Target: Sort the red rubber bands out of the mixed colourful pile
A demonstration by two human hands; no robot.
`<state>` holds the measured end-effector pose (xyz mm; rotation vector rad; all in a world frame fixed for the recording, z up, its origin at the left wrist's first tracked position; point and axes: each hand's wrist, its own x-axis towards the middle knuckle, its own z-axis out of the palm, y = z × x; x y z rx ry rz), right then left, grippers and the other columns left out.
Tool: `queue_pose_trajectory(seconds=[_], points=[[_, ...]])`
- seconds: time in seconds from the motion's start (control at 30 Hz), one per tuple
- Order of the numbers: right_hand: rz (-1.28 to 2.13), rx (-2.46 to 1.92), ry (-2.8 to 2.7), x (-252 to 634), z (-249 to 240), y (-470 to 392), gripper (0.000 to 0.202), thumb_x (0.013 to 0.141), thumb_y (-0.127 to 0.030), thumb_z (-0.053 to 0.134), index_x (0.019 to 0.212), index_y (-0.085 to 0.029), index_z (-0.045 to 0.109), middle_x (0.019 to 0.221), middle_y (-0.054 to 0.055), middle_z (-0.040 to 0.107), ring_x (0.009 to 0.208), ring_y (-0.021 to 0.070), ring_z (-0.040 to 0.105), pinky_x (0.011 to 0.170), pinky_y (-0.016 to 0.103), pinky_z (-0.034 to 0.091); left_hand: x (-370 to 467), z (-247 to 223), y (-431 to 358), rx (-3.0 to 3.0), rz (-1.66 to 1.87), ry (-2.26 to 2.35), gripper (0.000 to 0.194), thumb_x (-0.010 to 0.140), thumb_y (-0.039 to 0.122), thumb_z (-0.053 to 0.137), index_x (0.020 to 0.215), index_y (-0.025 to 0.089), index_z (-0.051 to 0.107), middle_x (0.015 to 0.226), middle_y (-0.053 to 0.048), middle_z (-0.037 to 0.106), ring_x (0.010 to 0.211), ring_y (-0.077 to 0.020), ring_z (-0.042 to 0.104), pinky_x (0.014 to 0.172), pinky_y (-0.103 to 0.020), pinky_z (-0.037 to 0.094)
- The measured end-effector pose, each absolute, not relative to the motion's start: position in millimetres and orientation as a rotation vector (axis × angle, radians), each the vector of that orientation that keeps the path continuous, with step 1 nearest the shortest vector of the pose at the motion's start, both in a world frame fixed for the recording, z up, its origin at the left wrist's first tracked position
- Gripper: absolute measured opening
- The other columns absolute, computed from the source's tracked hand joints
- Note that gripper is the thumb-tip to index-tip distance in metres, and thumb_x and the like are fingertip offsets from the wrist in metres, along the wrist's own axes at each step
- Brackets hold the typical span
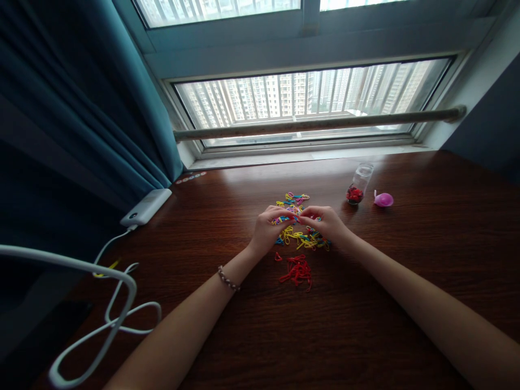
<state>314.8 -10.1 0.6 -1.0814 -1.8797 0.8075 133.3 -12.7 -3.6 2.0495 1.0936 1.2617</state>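
Both hands, left hand [268, 230] & right hand [327, 223], pinch bands in mixed pile [298, 230]; jar [358, 185] holds red bands, lid [383, 200] off.

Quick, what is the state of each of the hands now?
Left hand: fingers pinched over the mixed rubber bands; what it holds cannot be told.
Right hand: fingers pinched against the left; what it holds cannot be told.
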Motion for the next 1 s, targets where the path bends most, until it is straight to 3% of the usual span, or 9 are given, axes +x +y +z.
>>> queue_pose_trajectory(seconds=[0.33,0.7,0.8,0.9,1.0], points=[[0.982,-1.036,-1.829,315.6,3.6,-12.2,0.025,0.075,-0.038,0.057,0.078,-0.016,0.068,0.071,0.003,0.068,0.061,0.0136,0.059,0.055,0.022,0.045,134.3,-3.1,-10.3,1.936,1.185,1.148,0.021,0.069,0.038,0.065,0.076,0.018,0.067,0.08,-0.004,0.066,0.081,-0.0183,0.058,0.079,-0.031,0.044],[1.084,-1.053,-1.527,321.6,6.8,-3.7,0.024,0.066,-0.038,0.064,0.07,-0.014,0.062,0.066,0.002,0.063,0.059,0.0121,0.056,0.057,0.023,0.045,132.3,-3.9,-6.8,1.826,1.153,1.184,0.025,0.071,0.04,0.061,0.074,0.015,0.065,0.069,-0.001,0.063,0.067,-0.0139,0.057,0.063,-0.024,0.043],[0.971,-1.076,-1.493,318.9,17.5,-9.5,0.024,0.069,-0.038,0.062,0.064,-0.015,0.057,0.059,0.0,0.058,0.054,0.0099,0.051,0.052,0.022,0.041,132.4,-3.7,-6.3,1.757,1.152,1.212,0.025,0.07,0.039,0.061,0.073,0.015,0.063,0.064,0.0,0.06,0.061,-0.0122,0.054,0.059,-0.022,0.041],[0.734,-1.029,-1.555,310.7,51.0,-40.3,0.034,0.079,-0.035,0.05,0.051,-0.017,0.045,0.047,-0.003,0.042,0.044,0.0071,0.039,0.044,0.021,0.032,133.3,-2.9,-7.2,1.617,1.135,1.219,0.027,0.069,0.041,0.061,0.074,0.015,0.061,0.061,0.002,0.056,0.055,-0.01,0.05,0.053,-0.021,0.039],[0.345,-0.719,-1.773,301.3,89.7,-95.0,0.038,0.081,-0.03,0.046,0.046,-0.019,0.037,0.043,-0.004,0.032,0.041,0.0077,0.033,0.045,0.023,0.032,131.9,2.3,-8.2,1.46,1.127,1.112,0.029,0.069,0.041,0.061,0.076,0.014,0.059,0.065,0.001,0.056,0.055,-0.0085,0.048,0.053,-0.02,0.037]])
